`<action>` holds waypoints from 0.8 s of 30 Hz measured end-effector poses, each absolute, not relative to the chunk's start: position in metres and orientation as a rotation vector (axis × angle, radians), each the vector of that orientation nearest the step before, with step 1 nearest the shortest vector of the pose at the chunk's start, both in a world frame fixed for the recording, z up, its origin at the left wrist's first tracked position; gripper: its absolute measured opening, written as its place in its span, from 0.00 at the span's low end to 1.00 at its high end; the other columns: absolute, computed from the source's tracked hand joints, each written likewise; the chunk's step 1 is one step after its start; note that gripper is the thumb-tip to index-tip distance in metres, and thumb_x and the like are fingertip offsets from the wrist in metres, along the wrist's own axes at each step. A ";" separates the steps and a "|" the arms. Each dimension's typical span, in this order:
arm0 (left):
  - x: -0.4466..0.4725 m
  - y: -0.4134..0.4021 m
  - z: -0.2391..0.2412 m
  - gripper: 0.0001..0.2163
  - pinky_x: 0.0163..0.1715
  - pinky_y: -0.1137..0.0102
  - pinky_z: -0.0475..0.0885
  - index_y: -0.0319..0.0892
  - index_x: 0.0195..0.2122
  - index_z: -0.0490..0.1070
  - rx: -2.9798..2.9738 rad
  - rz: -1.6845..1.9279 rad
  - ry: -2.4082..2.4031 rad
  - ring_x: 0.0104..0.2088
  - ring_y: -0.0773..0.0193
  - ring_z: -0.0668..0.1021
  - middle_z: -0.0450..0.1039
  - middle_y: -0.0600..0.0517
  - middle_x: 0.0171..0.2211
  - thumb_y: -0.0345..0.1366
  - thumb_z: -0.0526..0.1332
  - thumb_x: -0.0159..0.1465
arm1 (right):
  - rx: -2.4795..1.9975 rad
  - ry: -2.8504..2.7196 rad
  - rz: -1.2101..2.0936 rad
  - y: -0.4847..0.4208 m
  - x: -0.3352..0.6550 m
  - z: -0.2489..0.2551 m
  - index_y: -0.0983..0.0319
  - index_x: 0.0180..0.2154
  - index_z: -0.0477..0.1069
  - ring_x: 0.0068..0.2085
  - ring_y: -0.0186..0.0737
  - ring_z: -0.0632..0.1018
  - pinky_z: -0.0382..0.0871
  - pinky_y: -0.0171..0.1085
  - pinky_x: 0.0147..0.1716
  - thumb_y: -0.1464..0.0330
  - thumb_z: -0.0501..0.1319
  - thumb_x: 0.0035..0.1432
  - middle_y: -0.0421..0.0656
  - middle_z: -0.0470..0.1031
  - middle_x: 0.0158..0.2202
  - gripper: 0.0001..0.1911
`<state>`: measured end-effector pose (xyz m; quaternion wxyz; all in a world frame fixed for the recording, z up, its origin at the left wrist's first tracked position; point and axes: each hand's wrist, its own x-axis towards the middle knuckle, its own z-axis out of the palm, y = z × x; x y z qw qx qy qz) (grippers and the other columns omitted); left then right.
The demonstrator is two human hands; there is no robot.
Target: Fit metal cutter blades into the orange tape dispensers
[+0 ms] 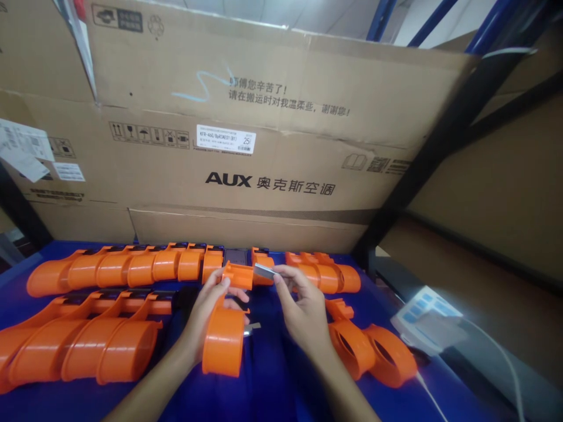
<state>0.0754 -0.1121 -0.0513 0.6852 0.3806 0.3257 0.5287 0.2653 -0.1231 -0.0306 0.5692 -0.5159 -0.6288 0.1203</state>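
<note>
My left hand (206, 308) is closed around an orange plastic part (223, 346), which has a wide ring below and a slotted bracket on top. In my right hand (305, 308) a small flat grey piece (265, 271), metal-looking, is pinched between thumb and fingers. Its end is close to the right side of the bracket; whether they touch I cannot tell. Just right of the ring, a small shiny metal piece (252, 329) shows near my left fingers. Another orange part (263, 258) stands behind my hands.
Similar orange parts line the blue surface (268, 387): a back row (141, 268), a front-left row (109, 351), a right group (338, 278) and loose ones (391, 354). A white device (426, 319) with a cable lies right. A large cardboard panel (285, 135) stands behind.
</note>
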 end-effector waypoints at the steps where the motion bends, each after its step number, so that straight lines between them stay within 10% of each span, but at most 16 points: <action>1: 0.076 -0.111 -0.052 0.19 0.19 0.71 0.75 0.46 0.45 0.63 0.853 1.188 0.733 0.21 0.61 0.81 0.80 0.53 0.32 0.51 0.66 0.63 | -1.206 -1.482 0.285 -0.123 0.265 -0.030 0.59 0.43 0.76 0.32 0.41 0.75 0.70 0.39 0.35 0.62 0.61 0.66 0.42 0.77 0.34 0.10; 24: 0.079 -0.108 -0.058 0.24 0.18 0.74 0.71 0.45 0.49 0.62 0.934 1.154 0.758 0.19 0.64 0.78 0.79 0.52 0.27 0.55 0.66 0.62 | -1.166 -1.481 0.409 -0.123 0.264 -0.034 0.59 0.46 0.77 0.35 0.43 0.80 0.74 0.41 0.39 0.63 0.63 0.65 0.44 0.82 0.36 0.11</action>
